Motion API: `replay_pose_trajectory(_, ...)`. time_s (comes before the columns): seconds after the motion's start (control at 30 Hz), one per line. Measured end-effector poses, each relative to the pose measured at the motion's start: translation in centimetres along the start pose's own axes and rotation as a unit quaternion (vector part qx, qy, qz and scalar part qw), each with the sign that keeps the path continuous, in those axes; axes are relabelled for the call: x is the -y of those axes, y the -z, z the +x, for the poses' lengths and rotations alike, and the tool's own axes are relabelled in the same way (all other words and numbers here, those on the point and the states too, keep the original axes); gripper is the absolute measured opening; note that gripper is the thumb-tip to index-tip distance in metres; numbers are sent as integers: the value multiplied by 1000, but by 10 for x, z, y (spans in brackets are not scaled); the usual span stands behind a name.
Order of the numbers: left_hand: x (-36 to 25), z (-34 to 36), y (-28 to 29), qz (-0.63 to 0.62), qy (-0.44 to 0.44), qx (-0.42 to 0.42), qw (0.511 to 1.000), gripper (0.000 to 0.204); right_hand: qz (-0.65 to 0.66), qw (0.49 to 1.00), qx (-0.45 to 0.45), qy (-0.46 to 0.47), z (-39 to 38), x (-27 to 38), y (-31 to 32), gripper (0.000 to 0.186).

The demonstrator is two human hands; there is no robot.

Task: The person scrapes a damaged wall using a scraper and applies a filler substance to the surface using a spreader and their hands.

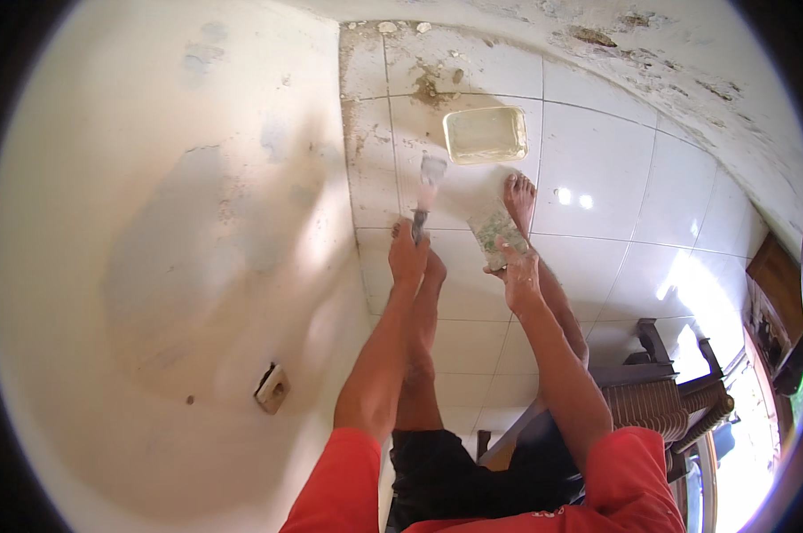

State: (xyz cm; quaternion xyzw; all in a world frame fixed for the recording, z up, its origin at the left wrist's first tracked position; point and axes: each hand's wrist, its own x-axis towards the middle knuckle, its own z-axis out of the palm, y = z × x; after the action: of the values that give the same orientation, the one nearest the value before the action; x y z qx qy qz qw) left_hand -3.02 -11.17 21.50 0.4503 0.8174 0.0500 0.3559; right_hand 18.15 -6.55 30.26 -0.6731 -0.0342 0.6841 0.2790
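Observation:
My left hand [407,256] is closed round the dark handle of a putty knife [431,171], whose wide blade points away from me and is slightly blurred. My right hand [517,274] grips the near edge of a flat, roughly square plate [497,233], mottled grey-green and whitish. The thumb lies on top of the plate and the fingers pass beneath. Blade and plate are apart. Beyond both hands, a shallow cream rectangular tray [486,135] rests on the floor, with pale residue inside it.
On the left stands a patched wall [179,240] with a loose electrical box [272,388] set in it. Another wall [685,62], peeling, curves along the far right. Debris [430,84] lies on the tiles near the corner. Dark wooden furniture [650,404] is at the lower right.

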Motion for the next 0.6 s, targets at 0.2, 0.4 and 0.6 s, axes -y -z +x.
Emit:
replay_pose_trajectory(0.2, -39, 96, -47, -126, 28, -4, 992, 35, 27, 999, -23, -9, 12, 7, 1, 44)
replay_pose_trajectory(0.4, -48, 108, -84, -169, 21, 4, 985, 38, 49, 993, -101, -20, 17, 14, 1, 37)
replay_pose_trajectory(0.6, -31, 140, -104, -203, -24, -76, 976, 37, 68, 997, -33, -20, 9, 21, -8, 38)
